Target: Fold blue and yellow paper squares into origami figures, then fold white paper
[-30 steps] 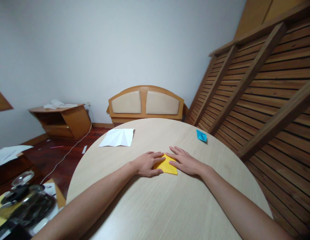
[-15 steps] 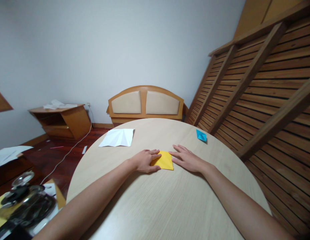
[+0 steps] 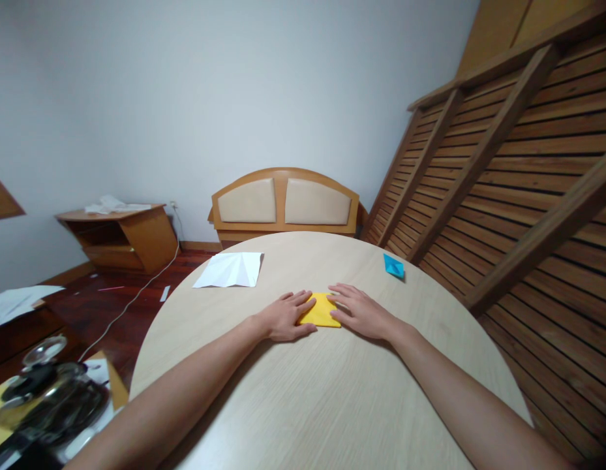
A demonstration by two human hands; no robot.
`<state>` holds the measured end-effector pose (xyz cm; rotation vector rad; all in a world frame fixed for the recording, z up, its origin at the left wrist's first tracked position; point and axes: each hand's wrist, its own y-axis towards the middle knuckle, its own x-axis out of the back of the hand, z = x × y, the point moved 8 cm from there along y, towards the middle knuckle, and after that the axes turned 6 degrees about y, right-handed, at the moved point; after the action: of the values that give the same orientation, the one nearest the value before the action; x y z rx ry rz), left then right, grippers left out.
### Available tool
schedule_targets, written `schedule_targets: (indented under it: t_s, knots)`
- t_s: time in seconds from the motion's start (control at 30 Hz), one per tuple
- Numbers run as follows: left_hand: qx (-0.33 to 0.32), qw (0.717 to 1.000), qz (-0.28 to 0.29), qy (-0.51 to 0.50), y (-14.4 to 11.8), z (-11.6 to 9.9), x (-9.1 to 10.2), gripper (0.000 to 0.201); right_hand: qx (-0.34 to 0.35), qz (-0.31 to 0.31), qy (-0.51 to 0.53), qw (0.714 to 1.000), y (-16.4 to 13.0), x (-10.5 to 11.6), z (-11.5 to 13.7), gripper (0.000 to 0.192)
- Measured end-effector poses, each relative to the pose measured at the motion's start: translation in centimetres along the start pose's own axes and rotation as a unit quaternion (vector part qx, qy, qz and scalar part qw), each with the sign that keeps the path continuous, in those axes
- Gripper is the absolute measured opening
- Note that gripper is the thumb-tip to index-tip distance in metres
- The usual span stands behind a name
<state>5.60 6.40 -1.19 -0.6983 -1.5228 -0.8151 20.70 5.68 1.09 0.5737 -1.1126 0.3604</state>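
From the head camera, a round pale wooden table [image 3: 332, 405] fills the lower middle of the view. A folded yellow paper [image 3: 321, 311] lies flat on it, a little beyond the centre, and sits between the two hands. The left hand [image 3: 286, 317] lies palm down with fingers spread, its fingertips resting on the paper's left edge. The right hand [image 3: 362, 313] is also flat and spread, its fingers pressing the paper's right edge; neither hand pinches or lifts anything.

Well apart from the hands, a creased white sheet [image 3: 230, 269] lies near the far left rim of the table, and a small blue folded paper [image 3: 393, 266] lies near the far right rim. Nothing lies between the hands and the near edge except both forearms.

Beyond the table stands a padded wooden headboard [image 3: 284, 203] against the wall, with a low wooden cabinet [image 3: 121, 237] to its left carrying loose papers. A slatted wooden frame [image 3: 518, 183] leans along the right side. At the lower left corner sits a dark, blurred metallic object [image 3: 48, 398].

Counted: one yellow paper, one white sheet, one blue paper, two hands
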Motion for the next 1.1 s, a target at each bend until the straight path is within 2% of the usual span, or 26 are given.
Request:
schedule_targets:
  t_s: [0.1, 0.23, 0.43, 0.7, 0.83, 1.1]
  knots:
    - [0.0, 1.0, 0.0, -0.016, 0.0, 0.1, -0.1, 0.078, 0.027, 0.032, 0.018, 0.999, 0.0, -0.7, 1.1, 0.058]
    - [-0.024, 0.999, -0.017, -0.035, -0.1, 0.0, 0.3, 0.075, 0.008, 0.052, 0.025, 0.998, -0.2, -0.9, 0.5, 0.062]
    - [-0.026, 0.998, -0.048, -0.038, 0.0, 0.2, 0.5, 0.065, 0.007, 0.032, 0.006, 0.999, -0.4, -0.1, -0.5, 0.05]
    - [-0.028, 0.997, -0.048, -0.048, 0.3, -0.1, 0.8, 0.056, 0.052, 0.007, 0.032, 0.998, 0.0, -0.1, 1.3, 0.035]
    - [-0.032, 0.997, -0.048, -0.046, 0.4, -0.3, 1.1, 0.047, 0.048, 0.014, 0.039, 0.998, 0.2, -0.4, 1.6, 0.033]
    - [0.014, 0.998, -0.051, -0.024, 0.7, 0.5, 0.5, 0.042, 0.052, 0.008, 0.06, 0.997, 0.4, -0.1, 1.8, 0.026]
